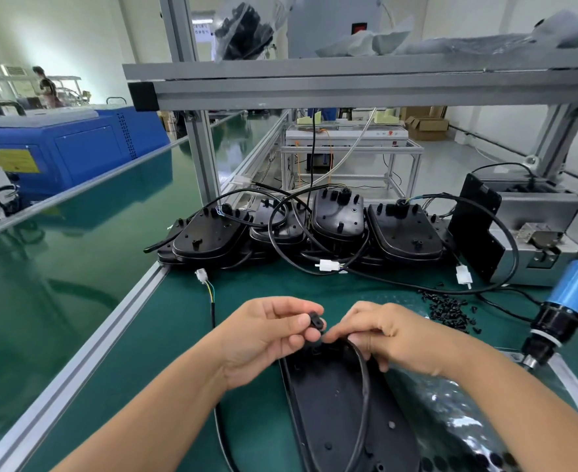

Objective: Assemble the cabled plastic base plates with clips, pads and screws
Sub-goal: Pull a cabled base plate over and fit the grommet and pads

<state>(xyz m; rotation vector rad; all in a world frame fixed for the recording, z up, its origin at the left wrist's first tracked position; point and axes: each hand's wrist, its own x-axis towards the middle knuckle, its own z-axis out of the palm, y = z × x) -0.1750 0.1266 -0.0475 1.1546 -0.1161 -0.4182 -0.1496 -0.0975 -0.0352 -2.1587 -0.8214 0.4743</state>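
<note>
A black plastic base plate [335, 410] lies flat on the green counter [165, 335] near its front edge, running away from the person, with a black cable [364, 379] looped over its top surface. Just above the plate's far end, the left hand [263, 338] pinches a small black clip [316, 320] between thumb and forefinger; that grip is closed on the clip, the other fingers curled beneath. The right hand [386, 335] meets it from the other side: its fingers are curled around the cable where the loop reaches the plate's far end, and its fingertips sit just beside the clip. Whether they actually touch the clip cannot be told.

To the right of the plate, a clear plastic bag [451, 420] of dark round pads lies on the counter under the right forearm. Farther back and to the right, a loose heap of black screws [447, 306] is scattered on the mat. A blue-bodied electric screwdriver [566, 301] hangs tilted at the counter's right edge, tip pointing down.

Along the back edge of the counter stand stacks of more base plates [315, 229], their cables tangled and ending in white connectors [328, 265]. A grey metal fixture [532, 229] sits at the back right corner.
</note>
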